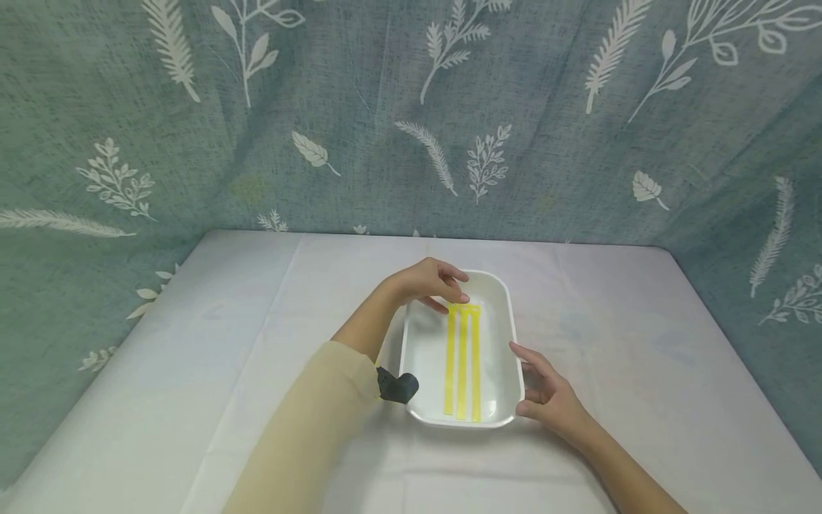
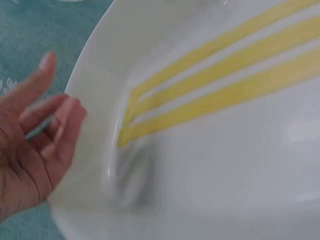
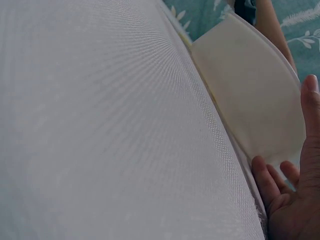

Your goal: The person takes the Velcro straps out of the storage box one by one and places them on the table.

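Observation:
A white rectangular tray with rounded corners and raised walls lies in the middle of the table. Three yellow strips, joined at their far end, lie lengthwise flat on its floor. My left hand is over the tray's far left corner, close to the joined end; in the left wrist view its loosely bent fingers hold nothing and stand apart from the strips. At the tray's right side is my right hand, fingers and thumb spread along the outer wall. The right wrist view shows those fingers beside that wall.
A white cloth covers the table. Behind it and at both sides hangs a blue-green curtain with white leaf prints. A dark strap-like piece at the left sleeve overlaps the tray's near left edge.

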Demonstrator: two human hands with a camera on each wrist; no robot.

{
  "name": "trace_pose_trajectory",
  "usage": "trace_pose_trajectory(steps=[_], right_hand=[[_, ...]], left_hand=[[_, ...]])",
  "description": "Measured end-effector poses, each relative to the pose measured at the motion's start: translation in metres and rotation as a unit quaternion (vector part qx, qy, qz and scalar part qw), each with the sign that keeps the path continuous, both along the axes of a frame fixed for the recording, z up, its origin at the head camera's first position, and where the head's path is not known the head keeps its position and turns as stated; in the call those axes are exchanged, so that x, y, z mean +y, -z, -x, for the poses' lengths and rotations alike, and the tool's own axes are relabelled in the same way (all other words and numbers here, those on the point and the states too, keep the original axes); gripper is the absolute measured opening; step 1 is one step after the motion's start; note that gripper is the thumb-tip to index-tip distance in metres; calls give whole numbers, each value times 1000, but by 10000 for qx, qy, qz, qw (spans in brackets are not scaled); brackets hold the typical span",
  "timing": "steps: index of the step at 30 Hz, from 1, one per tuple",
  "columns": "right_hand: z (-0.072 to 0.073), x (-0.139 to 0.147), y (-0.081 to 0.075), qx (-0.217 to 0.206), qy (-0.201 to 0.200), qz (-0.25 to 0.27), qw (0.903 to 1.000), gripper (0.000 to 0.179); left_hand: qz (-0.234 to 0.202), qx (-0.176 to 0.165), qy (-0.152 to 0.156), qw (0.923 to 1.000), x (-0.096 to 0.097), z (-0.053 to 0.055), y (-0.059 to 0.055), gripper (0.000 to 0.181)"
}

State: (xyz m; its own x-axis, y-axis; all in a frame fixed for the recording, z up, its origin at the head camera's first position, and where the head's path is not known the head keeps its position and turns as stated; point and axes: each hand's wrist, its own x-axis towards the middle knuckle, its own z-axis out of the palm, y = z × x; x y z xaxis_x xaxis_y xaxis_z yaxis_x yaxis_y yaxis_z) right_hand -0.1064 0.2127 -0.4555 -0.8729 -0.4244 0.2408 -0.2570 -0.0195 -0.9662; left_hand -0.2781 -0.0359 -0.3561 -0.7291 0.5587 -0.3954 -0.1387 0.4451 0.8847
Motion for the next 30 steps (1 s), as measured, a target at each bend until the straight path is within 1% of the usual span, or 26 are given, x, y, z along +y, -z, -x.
trace_pose_trajectory(steps=[2, 4, 6, 8, 10, 12, 14, 16, 22, 30], right_hand=[[0, 1, 0, 6, 0, 17, 10000, 80], [0, 2, 0, 20, -2, 46, 10000, 80], [-1, 2, 0, 32, 4, 46, 10000, 79], [-1, 2, 0, 33, 23, 28, 10000, 79], [-1, 1, 0, 43, 27, 7, 10000, 79], [0, 1, -1, 44, 13, -1, 10000, 79], [0, 1, -1, 48, -14, 8, 10000, 80], [1, 0, -1, 39, -41, 24, 10000, 80], [4, 0, -1, 12, -39, 42, 10000, 79], [2, 1, 1, -60, -47, 96, 9999, 80]], left_hand=[[260, -71, -95, 9996, 8, -1, 4, 56], [522, 9, -173, 9985, 16, -3, 8, 56], [786, 253, -251, 9963, 22, -6, 14, 55], [1020, 678, -261, 9921, 26, -8, 20, 53], [1193, 1090, -310, 9864, 28, -10, 27, 51], [1272, 1392, -371, 9814, 29, -11, 33, 49], [1261, 1553, -452, 9787, 31, -12, 37, 48], [1199, 1571, -519, 9789, 32, -13, 40, 47], [957, 1409, -615, 9835, 39, -14, 44, 46], [955, 1273, -716, 9846, 51, -22, 46, 45]])
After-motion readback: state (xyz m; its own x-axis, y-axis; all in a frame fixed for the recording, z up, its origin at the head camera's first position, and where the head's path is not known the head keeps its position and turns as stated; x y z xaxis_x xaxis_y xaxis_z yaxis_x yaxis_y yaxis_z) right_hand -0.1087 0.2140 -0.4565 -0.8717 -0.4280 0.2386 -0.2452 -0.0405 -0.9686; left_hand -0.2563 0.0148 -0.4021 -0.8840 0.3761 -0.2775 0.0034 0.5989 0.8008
